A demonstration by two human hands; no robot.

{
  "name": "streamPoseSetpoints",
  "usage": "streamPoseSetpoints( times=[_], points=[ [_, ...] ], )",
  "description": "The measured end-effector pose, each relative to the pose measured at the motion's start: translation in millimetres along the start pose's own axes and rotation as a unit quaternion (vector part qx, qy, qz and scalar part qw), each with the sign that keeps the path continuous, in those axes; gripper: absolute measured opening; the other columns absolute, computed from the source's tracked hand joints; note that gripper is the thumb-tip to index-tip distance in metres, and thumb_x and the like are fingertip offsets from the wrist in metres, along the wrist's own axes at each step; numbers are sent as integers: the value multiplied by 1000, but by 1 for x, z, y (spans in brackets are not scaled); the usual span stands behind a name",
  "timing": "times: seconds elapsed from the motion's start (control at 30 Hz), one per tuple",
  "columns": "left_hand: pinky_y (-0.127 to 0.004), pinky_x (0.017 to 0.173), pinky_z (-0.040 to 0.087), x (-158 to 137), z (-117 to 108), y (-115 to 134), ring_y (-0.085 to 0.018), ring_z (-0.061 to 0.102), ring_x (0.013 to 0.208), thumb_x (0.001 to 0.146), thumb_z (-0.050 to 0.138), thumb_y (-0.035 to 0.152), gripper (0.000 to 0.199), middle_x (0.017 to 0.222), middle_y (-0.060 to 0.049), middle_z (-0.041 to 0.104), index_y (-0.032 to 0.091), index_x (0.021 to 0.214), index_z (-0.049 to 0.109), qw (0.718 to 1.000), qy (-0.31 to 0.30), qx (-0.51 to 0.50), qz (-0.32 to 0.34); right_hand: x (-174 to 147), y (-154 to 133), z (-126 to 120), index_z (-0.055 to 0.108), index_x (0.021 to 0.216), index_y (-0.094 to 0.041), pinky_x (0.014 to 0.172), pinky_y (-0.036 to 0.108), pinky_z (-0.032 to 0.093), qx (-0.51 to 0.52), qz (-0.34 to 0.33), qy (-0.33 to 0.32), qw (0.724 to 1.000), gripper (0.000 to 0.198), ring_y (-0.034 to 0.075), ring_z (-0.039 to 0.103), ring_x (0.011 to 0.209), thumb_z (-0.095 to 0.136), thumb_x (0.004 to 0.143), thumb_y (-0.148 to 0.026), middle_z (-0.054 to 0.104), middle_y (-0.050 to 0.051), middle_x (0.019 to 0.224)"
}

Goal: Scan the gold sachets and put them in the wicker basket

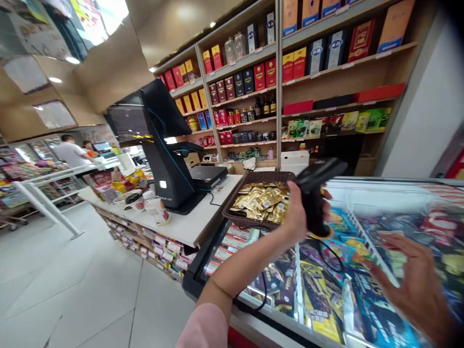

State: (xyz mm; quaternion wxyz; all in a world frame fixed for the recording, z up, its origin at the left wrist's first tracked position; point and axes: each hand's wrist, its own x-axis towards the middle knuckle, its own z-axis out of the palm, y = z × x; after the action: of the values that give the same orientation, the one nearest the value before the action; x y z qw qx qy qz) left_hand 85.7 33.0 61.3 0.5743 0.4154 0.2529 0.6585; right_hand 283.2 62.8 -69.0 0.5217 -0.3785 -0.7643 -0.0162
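Note:
My left hand [297,215] is closed around the handle of a black barcode scanner [316,191], its head pointing to the upper right. A thin black cable runs from the scanner's base and loops down over the chest freezer [297,285]. My right hand [416,278] hovers above the freezer's right part, fingers apart and nothing in it. Below the hands lie packaged ice creams, among them a yellow and black packet [319,302]. Behind my left wrist stands a brown woven basket [250,223] full of small gold packets [266,200].
To the left, a white counter [184,227] bears a black checkout terminal [165,159], a clear plastic cup [155,208] and snack bags. Shelves [246,92] of boxed goods line the back wall. A white railing [50,212] and a person in white [72,157] are farther left.

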Motion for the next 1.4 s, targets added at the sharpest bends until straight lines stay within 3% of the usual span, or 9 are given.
streamPoseSetpoints(
  times=[0.27,0.53,0.63,0.83,0.97,1.03,1.13,1.23,1.4],
  points=[
    [-21,37,39,-19,-38,118,-12,55,48,74,22,89,89,67,-6,62,13,99,62,983,15,184,-6,7,-11,10,39,130,-22,89,52,49,39,-132,-6,990,56,33,56,108,68,84,-35,55,13,112],
    [-24,41,31,-18,-65,136,-11,42,43,86,36,72,60,53,-1,53,17,82,61,907,-68,416,-17,9,5,16,41,131,-21,88,50,50,-1,-114,-23,993,50,28,61,97,65,87,-28,57,10,103],
    [-23,44,32,-12,-76,141,-10,43,44,82,49,68,52,53,1,52,17,75,58,870,-36,490,-37,29,-13,26,45,126,-22,85,45,52,-5,-104,-63,993,35,23,63,86,57,93,-25,59,9,102],
    [-22,45,35,-6,-103,156,-11,48,46,73,63,65,49,54,2,53,17,75,58,849,77,522,19,131,-72,114,54,123,-18,97,44,46,21,-173,-248,953,30,24,56,114,36,99,-15,60,13,121],
    [-21,42,33,-14,-99,165,-11,47,45,73,63,65,49,53,1,53,17,74,58,842,118,524,39,184,-83,178,47,137,-19,105,47,36,-19,-169,-410,896,54,33,36,134,62,90,-40,45,13,147],
    [-21,41,33,-19,-95,167,-11,47,44,73,63,65,48,53,1,53,17,74,57,846,115,519,38,191,-83,190,54,129,-18,102,45,38,-25,-149,-453,879,58,33,41,129,69,82,-48,50,14,141],
    [-21,40,34,-23,-92,168,-12,47,44,72,64,64,46,54,1,54,19,75,56,855,103,508,35,185,-81,186,62,106,-18,96,38,39,-13,-114,-398,910,43,29,52,114,77,76,-44,63,12,118],
    [-21,41,35,-23,-92,169,-12,47,45,72,65,62,44,54,2,54,19,74,55,857,90,507,30,172,-78,161,57,104,-19,78,31,42,-10,-40,-314,949,29,23,61,92,63,89,-43,66,8,101],
    [-20,43,34,-20,-85,164,-11,45,47,74,62,63,44,53,2,53,20,74,53,853,62,518,18,159,-61,91,52,110,-18,65,29,41,63,196,-215,955,38,21,60,75,41,96,-52,64,7,87]
  ],
)
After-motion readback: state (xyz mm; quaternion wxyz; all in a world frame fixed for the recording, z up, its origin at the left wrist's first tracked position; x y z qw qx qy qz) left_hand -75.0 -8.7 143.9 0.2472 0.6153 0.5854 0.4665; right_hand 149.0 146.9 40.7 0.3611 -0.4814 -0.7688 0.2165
